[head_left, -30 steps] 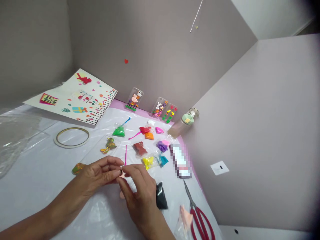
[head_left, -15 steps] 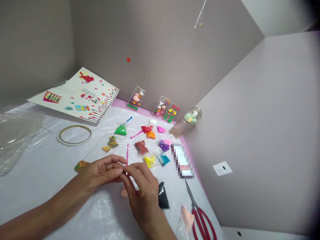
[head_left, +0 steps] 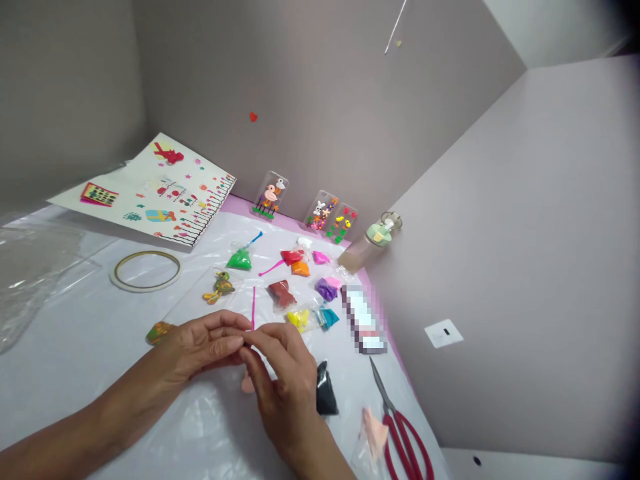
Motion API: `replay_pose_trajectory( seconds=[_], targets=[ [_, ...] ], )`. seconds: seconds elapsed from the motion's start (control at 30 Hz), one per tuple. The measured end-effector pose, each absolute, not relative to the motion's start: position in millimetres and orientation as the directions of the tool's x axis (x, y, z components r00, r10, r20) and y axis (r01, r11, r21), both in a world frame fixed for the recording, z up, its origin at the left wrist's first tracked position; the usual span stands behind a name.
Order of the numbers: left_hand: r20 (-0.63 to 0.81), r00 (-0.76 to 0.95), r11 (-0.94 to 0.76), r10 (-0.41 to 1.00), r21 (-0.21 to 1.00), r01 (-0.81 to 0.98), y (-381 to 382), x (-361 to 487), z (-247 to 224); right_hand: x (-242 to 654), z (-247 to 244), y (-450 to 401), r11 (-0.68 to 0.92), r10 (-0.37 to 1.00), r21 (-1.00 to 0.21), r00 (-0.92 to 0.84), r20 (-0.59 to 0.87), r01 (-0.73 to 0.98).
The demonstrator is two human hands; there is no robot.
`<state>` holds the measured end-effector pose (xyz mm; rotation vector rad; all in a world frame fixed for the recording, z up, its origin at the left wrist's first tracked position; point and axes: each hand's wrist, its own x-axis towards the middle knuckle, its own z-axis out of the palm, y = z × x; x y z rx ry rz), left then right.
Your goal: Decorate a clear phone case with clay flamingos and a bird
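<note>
My left hand (head_left: 215, 343) and my right hand (head_left: 283, 367) meet over the front of the white-covered table (head_left: 200, 427). Thumbs and fingertips of both are pinched together; whatever lies between them is hidden or too small to name. Below the fingers a peach-coloured lump (head_left: 247, 383) shows in part on the table. Just beyond my fingertips lies a thin pink stick (head_left: 253, 308). A clear sheet bearing a green and yellow bird figure (head_left: 219, 288) is past my left hand, and a mottled green-orange lump (head_left: 160, 332) sits beside that wrist. Right of my right hand is a black clay packet (head_left: 327, 390).
Red-handled scissors (head_left: 400, 433) and a peach packet (head_left: 374, 430) lie at the right, near a blurred phone (head_left: 364, 320). Several coloured clay packets (head_left: 283, 293) spread across the middle. Behind stand decorated clear cases (head_left: 271, 195) and a bottle (head_left: 367, 247). A tape roll (head_left: 116, 279) lies left.
The whole view has shifted slightly. Both hands keep the same pinched pose, with hardly any movement of the fingers.
</note>
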<state>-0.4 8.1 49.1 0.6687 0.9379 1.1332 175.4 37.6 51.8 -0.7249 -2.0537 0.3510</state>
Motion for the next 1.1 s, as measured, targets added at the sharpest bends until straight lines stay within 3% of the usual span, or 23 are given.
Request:
replay_pose_trajectory(
  seconds=[1.1],
  targets=[
    [-0.251,0.197,0.318,0.948,0.806,-0.5,10.6,2.3,49.1,175.5,52.6,35.7,0.788,0.615,-0.504,-0.43,0.661,0.353]
  ],
)
